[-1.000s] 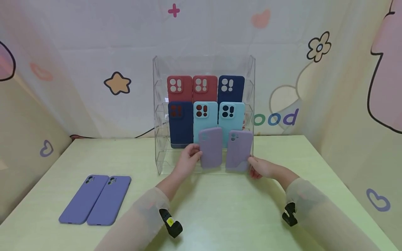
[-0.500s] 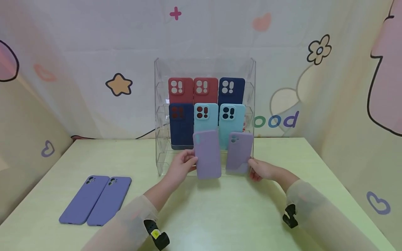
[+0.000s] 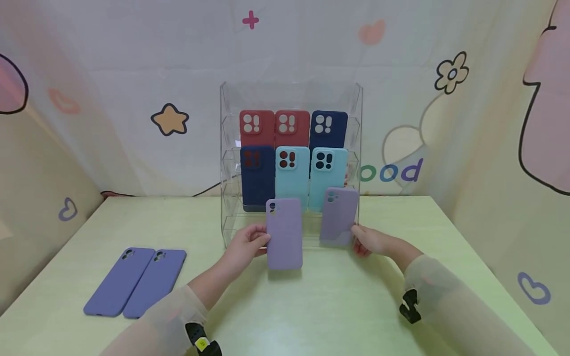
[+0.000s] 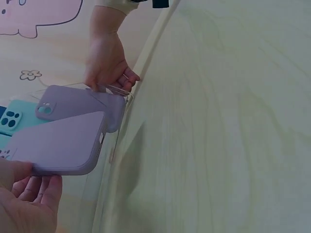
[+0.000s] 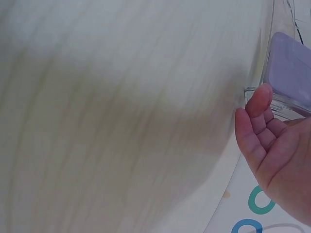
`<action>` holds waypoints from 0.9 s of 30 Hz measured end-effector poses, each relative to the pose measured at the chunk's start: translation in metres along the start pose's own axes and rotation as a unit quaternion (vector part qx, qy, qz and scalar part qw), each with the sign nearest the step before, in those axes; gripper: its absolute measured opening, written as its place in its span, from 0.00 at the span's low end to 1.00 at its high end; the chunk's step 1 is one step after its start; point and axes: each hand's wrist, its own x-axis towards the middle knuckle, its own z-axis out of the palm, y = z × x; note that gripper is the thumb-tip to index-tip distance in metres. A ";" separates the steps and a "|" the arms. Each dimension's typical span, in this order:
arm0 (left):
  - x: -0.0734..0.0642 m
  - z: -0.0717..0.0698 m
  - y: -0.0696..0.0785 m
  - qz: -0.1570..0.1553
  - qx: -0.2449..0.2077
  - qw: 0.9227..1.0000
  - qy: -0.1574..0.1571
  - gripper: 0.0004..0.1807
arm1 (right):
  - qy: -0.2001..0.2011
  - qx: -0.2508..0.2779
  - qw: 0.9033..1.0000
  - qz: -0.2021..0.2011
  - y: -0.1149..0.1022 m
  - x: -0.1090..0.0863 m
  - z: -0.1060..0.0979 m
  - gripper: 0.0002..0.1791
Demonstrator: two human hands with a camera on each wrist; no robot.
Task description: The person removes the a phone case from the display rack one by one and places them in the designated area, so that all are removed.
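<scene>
My left hand pinches a light purple phone case by its left edge. The case is upright in front of the clear tiered display rack, over the table. In the left wrist view, the thumb lies on its face and the fingers are beneath. Another light purple phone case leans in the rack's lowest tier at the right. My right hand grips the rack's lower right side, right beside that case. The right wrist view shows the thumb at the clear edge.
Two red cases, two navy cases and two light blue cases fill the upper tiers. Two darker purple cases lie side by side on the table at the left. A printed curtain hangs behind.
My left hand has drawn the light purple phone case away from the rack's lowest tier, leftward and toward me. My right hand stays at the rack's side.
</scene>
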 end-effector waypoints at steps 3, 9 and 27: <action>-0.005 -0.004 -0.003 0.000 0.003 1.000 -0.007 0.11 | -0.005 -0.002 1.000 0.002 0.000 0.000 0.002 0.24; -0.014 -0.014 -0.005 -0.009 0.019 1.000 -0.014 0.12 | -0.013 -0.012 1.000 -0.004 -0.001 -0.003 0.002 0.23; -0.041 -0.064 -0.008 -0.031 0.050 0.998 -0.032 0.15 | -0.004 -0.007 1.000 -0.010 -0.003 -0.002 -0.001 0.23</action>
